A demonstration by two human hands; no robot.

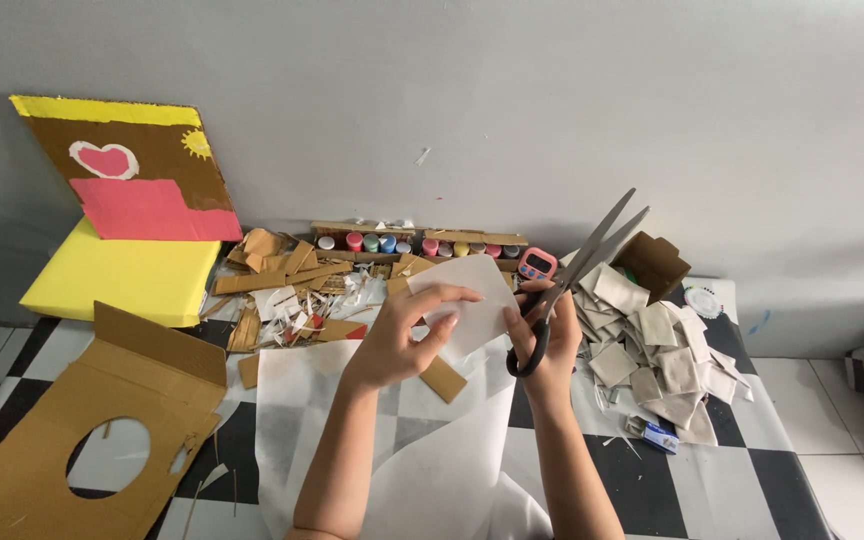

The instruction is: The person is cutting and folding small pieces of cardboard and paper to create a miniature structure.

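The left hand (392, 340) is pinching a white paper piece (467, 300) while the right hand (542, 345) is gripping nearly closed scissors (577, 270); loose paper could slip, skewing the cut.

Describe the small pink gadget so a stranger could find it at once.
Start at the grey wall behind the checkered table and find the row of paint pots along it. At the row's right end, just above the scissors, sits the timer: pink, with a dark screen, the only such thing there.
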